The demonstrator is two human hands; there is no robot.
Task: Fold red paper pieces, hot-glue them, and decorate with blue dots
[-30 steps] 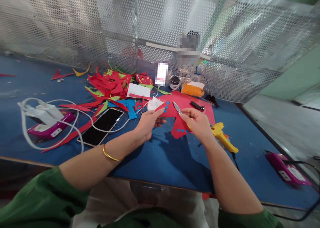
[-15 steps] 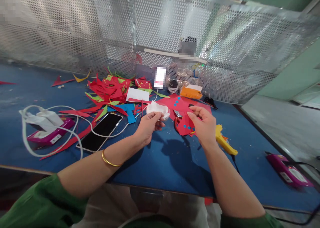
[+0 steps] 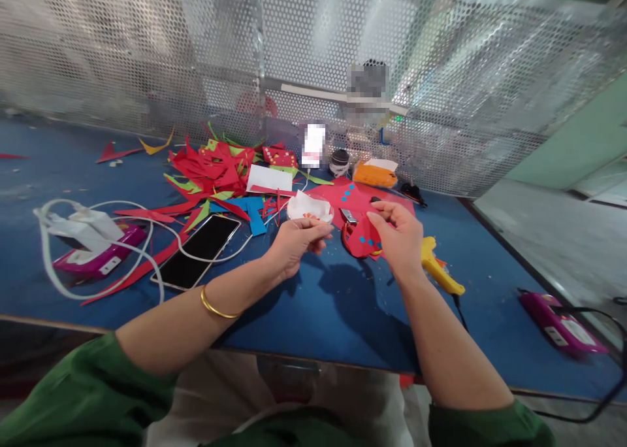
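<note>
My left hand (image 3: 301, 243) is closed in a pinch just in front of a white dish (image 3: 296, 213) lined with white paper that has small orange-red bits on it. What its fingers hold is hidden or too small to make out. My right hand (image 3: 398, 232) is also pinched, above red sheets (image 3: 336, 192) with blue squares. A small dark thing (image 3: 375, 200) shows at its fingertips; I cannot tell what it is. Left of that hand lie a metal blade-like piece (image 3: 349, 215) and a smaller red piece (image 3: 360, 228) with blue squares, over red handle-like loops.
A yellow glue gun (image 3: 441, 274) lies right of my right hand. Left are a dark phone (image 3: 198, 254), white cables and a purple power strip (image 3: 105, 257). Red and green scraps (image 3: 220, 169) pile up behind. Another purple strip (image 3: 563, 323) is at far right; a perforated screen (image 3: 318, 55) stands behind.
The view has tilted down slightly. My left fingers have come a little away from the dish and its paper, which show more clearly behind them. My right hand stays nearly in place.
</note>
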